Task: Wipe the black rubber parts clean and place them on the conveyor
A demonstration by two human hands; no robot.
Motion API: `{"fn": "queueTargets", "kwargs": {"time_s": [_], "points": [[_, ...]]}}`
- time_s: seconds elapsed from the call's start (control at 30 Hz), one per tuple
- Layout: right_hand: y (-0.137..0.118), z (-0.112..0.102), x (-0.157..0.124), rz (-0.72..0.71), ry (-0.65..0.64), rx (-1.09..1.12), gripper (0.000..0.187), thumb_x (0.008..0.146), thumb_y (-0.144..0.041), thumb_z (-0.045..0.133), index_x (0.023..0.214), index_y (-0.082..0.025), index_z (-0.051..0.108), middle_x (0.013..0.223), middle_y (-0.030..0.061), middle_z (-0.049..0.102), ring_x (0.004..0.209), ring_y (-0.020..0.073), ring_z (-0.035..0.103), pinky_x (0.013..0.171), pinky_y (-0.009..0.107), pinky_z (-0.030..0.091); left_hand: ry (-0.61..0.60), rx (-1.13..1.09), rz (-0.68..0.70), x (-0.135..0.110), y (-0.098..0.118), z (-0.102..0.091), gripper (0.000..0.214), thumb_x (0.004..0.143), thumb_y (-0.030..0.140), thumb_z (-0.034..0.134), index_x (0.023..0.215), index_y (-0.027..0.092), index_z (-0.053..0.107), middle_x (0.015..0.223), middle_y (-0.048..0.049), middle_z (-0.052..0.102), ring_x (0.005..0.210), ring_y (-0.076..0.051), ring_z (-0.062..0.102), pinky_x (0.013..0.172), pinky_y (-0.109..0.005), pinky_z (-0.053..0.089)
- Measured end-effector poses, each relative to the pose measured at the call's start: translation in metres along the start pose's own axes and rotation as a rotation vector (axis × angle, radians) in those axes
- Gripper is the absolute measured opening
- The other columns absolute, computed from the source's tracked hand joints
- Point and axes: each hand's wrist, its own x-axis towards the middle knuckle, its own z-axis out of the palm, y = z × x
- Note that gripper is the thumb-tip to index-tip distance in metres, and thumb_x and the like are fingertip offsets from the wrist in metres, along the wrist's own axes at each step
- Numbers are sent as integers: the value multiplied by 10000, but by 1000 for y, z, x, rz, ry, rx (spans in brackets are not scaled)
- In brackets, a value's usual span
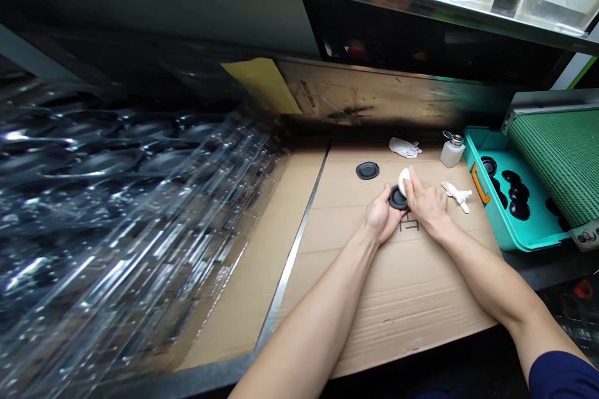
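Observation:
Over the cardboard sheet (355, 299), my left hand (378, 217) is closed around the edge of a round black plastic part (397, 198). My right hand (425, 199) pinches a flat white pad (404, 181) at the part's upper right edge; whether the pad touches it I cannot tell. A second black part (367, 170) lies flat on the cardboard beyond my left hand. Crumpled white wipes lie nearby: one wipe (405, 148) behind my hands, another wipe (457, 195) right of my right hand. A small white bottle (452, 151) with a metal top stands behind that.
On the right, a teal bin (524, 240) with several black parts sits partly under a green conveyor belt (561, 149). Stacked clear plastic trays (116, 230) with dark round parts fill the left. A shelf edge (421, 3) with containers crosses overhead.

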Motion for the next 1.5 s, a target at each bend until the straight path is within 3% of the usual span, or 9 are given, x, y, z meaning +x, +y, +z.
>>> {"fn": "queueTargets", "kwargs": {"time_s": [0.3,0.4,0.63,0.83,1.0,1.1,1.2,1.33,1.5], "points": [[4,1,1,10,-31,0,626,1110,-530,246,1673,-258,278,993,151,790,880,272,756,818,365,539,37,40,1,-1,0,0,446,1097,342,354,1236,92,697,1202,-171,768,1248,-272,687,1148,-467,498],[4,0,0,-66,-58,12,610,1104,-556,264,1660,-307,311,1008,127,796,901,269,758,832,359,538,15,34,-36,-2,1,0,478,1097,367,345,1222,75,702,1218,-199,757,1256,-284,682,1147,-469,501],[5,2,1,-19,-52,37,604,1107,-553,250,1655,-310,325,1017,117,796,913,274,759,828,354,529,31,56,-21,-2,-3,1,449,1088,348,375,1258,83,696,1195,-181,768,1217,-281,701,1131,-457,515],[28,-2,11,84,-6,116,580,1095,-565,312,1573,-275,465,1059,113,784,977,280,730,859,363,504,121,46,101,-2,28,-5,437,1094,373,344,1216,100,662,1234,-208,742,1149,-274,729,955,-413,597],[43,-14,4,-157,79,172,477,1095,-513,339,1300,-257,685,1184,101,739,1124,268,640,978,372,452,76,-52,132,-10,47,-12,471,1046,372,331,1273,106,647,1306,-229,698,1143,-311,720,874,-440,604],[63,-21,6,-37,199,23,387,1052,-398,440,1253,-185,693,1268,182,677,1199,334,566,1005,459,424,10,-108,90,-16,45,-5,453,986,281,394,1328,105,635,1347,-222,681,1184,-329,701,906,-464,593],[88,-24,18,129,135,-71,308,986,-297,512,1155,-123,702,1159,234,688,1116,370,603,926,477,442,-4,-126,49,-21,43,4,449,989,254,413,1355,88,613,1369,-237,667,1224,-339,685,918,-449,590],[94,-21,28,-13,120,227,256,992,-315,503,1054,-155,693,1002,150,726,929,273,664,833,375,469,-19,-113,20,-23,39,9,422,1043,301,392,1348,91,594,1348,-250,674,1213,-332,694,891,-411,591],[54,-21,7,-297,243,633,301,990,-411,532,1118,-176,669,1010,92,738,902,203,667,829,303,498,-40,-74,-1,-22,25,12,401,1072,349,399,1363,163,603,1207,-167,739,1075,-268,735,875,-391,587]]}}
